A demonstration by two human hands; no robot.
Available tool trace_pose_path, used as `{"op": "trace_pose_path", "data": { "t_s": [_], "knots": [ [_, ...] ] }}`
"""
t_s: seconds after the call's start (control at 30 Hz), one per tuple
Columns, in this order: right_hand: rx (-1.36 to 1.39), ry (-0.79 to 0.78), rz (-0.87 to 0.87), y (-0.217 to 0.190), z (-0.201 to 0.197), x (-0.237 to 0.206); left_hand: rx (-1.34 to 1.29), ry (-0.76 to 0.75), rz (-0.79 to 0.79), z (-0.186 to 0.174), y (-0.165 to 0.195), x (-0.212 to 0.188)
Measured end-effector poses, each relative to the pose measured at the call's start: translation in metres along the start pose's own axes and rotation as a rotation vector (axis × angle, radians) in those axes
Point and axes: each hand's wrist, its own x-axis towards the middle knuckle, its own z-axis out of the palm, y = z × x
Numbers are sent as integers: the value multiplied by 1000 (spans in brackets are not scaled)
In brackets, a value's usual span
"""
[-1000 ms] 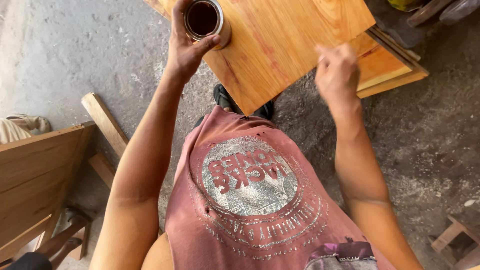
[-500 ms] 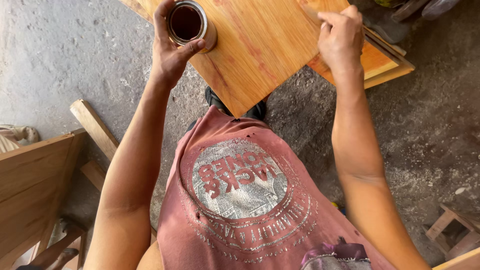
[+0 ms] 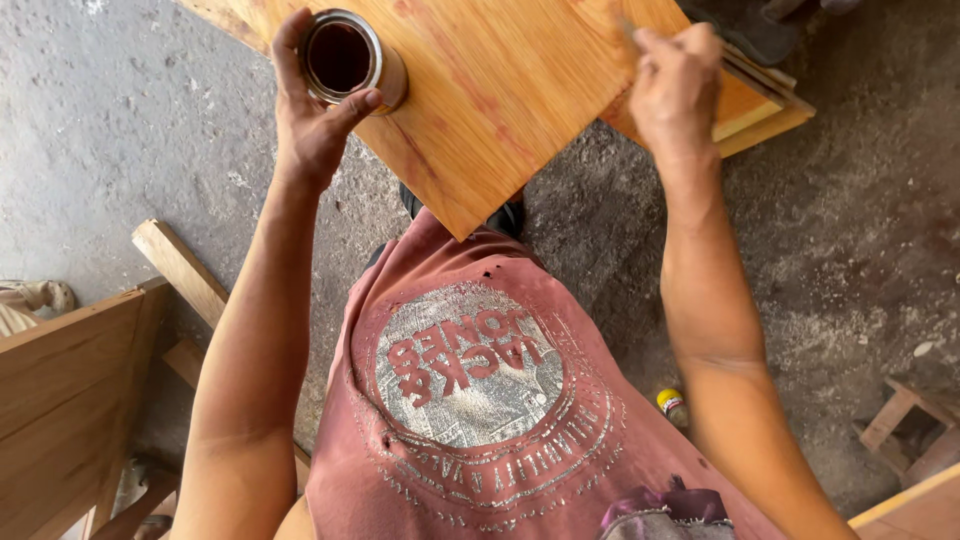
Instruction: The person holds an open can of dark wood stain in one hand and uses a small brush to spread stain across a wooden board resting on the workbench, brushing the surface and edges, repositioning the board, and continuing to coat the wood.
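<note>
Head view, looking straight down: left hand (image 3: 312, 120) at upper left of the frame, fingers and thumb wrapped round a small open tin (image 3: 345, 62) of dark brown liquid, clamped on its rim and side. Tin resting at the upper-left part of a varnished orange-brown wooden panel (image 3: 500, 90) filling the top centre of the frame, one corner pointing down toward the wearer's chest. Right hand (image 3: 675, 85) at upper right, fingers pinched together on a thin brush handle (image 3: 632, 32), only a short blurred stretch of it visible above the knuckles; bristles not visible. Beneath the panel's right edge, a second wooden board (image 3: 765, 115) sticking out at upper right. Both forearms running down the frame on either side of a faded red shirt (image 3: 470, 400) with a round silver print. Dusty grey concrete floor (image 3: 120, 130) all around. At the left edge, unfinished pale wooden furniture parts (image 3: 70, 370) and a loose slat (image 3: 180, 270). Near lower right, a small yellow-capped bottle (image 3: 672, 405) on the floor just beside the right forearm, and a small wooden frame (image 3: 915, 425) at the right edge.
</note>
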Motion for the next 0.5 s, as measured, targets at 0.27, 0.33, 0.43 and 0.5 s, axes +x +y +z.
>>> {"op": "trace_pose_path", "data": {
  "t_s": [0.27, 0.33, 0.43, 0.5],
  "knots": [
    [57, 53, -1, 5, -4, -9, -11, -6, 28, 1, -3, 1],
    [72, 13, 3, 7, -4, -9, -55, -7, 0, 0, -5, 1],
    [139, -92, 145, 11, -11, -6, -34, -17, 17, -1, -7, 2],
    [160, -32, 269, 17, -21, -7, 13, -16, 6, -1, -7, 2]
  ]
}}
